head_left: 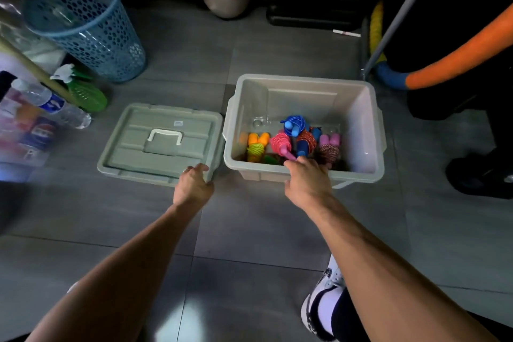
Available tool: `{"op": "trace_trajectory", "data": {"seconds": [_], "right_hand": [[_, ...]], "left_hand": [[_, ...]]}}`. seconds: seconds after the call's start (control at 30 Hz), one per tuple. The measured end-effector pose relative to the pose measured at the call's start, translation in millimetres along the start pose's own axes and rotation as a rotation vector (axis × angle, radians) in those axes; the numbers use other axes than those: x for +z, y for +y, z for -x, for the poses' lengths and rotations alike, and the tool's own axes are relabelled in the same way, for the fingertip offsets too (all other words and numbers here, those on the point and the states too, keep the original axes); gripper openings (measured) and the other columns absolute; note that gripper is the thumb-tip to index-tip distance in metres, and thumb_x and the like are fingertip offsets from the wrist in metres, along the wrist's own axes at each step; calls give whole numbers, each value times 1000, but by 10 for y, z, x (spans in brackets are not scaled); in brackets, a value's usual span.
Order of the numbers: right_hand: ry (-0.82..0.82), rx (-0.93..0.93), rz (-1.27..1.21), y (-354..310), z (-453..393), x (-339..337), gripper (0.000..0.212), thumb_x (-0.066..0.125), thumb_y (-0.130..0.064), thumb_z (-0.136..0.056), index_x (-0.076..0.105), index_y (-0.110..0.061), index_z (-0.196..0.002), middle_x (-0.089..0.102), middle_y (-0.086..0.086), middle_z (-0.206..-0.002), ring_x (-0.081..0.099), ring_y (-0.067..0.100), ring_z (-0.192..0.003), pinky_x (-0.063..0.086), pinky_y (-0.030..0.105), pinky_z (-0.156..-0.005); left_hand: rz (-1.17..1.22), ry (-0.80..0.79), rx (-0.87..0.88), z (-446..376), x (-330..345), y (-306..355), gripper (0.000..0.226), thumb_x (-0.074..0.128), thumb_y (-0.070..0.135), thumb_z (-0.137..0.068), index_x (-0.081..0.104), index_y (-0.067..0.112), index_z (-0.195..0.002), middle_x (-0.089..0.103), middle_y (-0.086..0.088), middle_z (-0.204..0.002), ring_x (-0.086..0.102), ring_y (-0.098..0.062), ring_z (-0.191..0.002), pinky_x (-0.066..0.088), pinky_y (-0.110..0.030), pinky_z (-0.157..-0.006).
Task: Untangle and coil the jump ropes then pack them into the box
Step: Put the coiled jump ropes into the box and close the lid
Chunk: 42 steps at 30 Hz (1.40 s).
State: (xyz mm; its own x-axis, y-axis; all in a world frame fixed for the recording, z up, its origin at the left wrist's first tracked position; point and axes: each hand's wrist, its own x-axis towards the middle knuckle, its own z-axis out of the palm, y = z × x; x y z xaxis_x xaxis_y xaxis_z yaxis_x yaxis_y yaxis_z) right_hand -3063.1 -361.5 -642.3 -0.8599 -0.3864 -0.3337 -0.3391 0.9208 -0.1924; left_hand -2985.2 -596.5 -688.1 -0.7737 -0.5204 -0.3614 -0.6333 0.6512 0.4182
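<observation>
The box (361,130) is looking like smooth, see-through plastic. Its lid (133,144) is looking matt grey plastic. The basket (91,33) is holey blue plastic, the floor (249,230) dull tile.

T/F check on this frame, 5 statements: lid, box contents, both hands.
1. The lid is on the box. False: it lies flat on the floor to the left of the box.
2. Several coiled jump ropes sit inside the box. True.
3. The left hand holds the near right corner of the lid. True.
4. The right hand rests on the blue basket. False: it reaches over the box's near wall toward the ropes; the basket stands far off to the left.
5. The box is packed full to the rim. False: the ropes only cover the near part of the bottom.
</observation>
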Motion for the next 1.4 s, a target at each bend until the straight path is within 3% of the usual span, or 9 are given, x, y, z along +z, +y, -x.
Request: {"op": "trace_trajectory", "data": {"seconds": [0.13,0.33,0.53,0.67,0.87,1.0,1.1,1.2,1.4], "right_hand": [[88,-114,-10,-182,-91,157,33,58,-22,-91,58,-19,-124,59,2,-125,56,25,-114,42,38,-96],[310,-221,-57,-445,-258,530,18,62,-19,-87,63,-16,-104,63,3,-96,57,28,-91,42,42,-81],[414,-227,-6,-504,-284,659,20,55,-23,-89,60,-18,-107,59,0,-93,52,25,-87,37,40,-79],[415,-241,-32,-502,-271,646,20,57,-24,-90,60,-18,-109,60,1,-93,52,24,-87,39,41,-78],[289,-203,-68,-538,-190,512,14,64,-20,-89,64,-16,-102,61,3,-94,54,28,-92,40,42,-81],[103,-227,-23,-607,165,458,33,59,-18,-91,61,-22,-123,60,0,-115,50,25,-109,34,37,-91],[2,-237,-53,-805,526,473,33,54,-27,-96,59,-26,-129,57,-1,-129,46,24,-122,30,34,-99],[-64,-219,-149,-1056,904,589,31,60,-27,-93,65,-23,-123,62,2,-125,51,25,-120,35,33,-98],[-239,-259,-497,-1279,1518,751,33,62,-10,-90,67,-12,-122,66,3,-124,59,17,-117,41,23,-100]], "left_hand": [[-93,-22,5,-145,179,-128,52,61,7,-77,52,13,-128,49,-15,-123,50,-35,-113,48,-43,-91],[-227,-111,-25,-465,414,-561,61,58,6,-79,42,16,-136,51,-15,-119,50,-36,-115,47,-44,-92],[-487,-34,68,-619,634,-739,62,54,15,-85,36,15,-144,49,-14,-132,43,-32,-123,33,-43,-105],[-579,13,131,-556,532,-735,51,47,11,-86,41,11,-137,51,-15,-124,50,-32,-116,34,-45,-103],[-159,231,195,-133,-13,-673,22,55,4,-82,57,5,-104,58,-20,-103,55,-40,-95,40,-48,-88],[132,288,274,239,-501,-649,19,58,5,-87,58,6,-106,60,-15,-100,55,-34,-94,47,-44,-81],[266,309,274,564,-774,-616,16,57,5,-89,57,6,-105,54,-7,-96,53,-27,-93,45,-36,-78],[340,339,273,983,-952,-648,13,56,0,-89,58,6,-101,55,-5,-93,52,-21,-88,36,-26,-74],[652,292,109,1836,-1103,-848,14,58,0,-90,64,7,-101,62,3,-87,55,-10,-75,42,-9,-66]]}}
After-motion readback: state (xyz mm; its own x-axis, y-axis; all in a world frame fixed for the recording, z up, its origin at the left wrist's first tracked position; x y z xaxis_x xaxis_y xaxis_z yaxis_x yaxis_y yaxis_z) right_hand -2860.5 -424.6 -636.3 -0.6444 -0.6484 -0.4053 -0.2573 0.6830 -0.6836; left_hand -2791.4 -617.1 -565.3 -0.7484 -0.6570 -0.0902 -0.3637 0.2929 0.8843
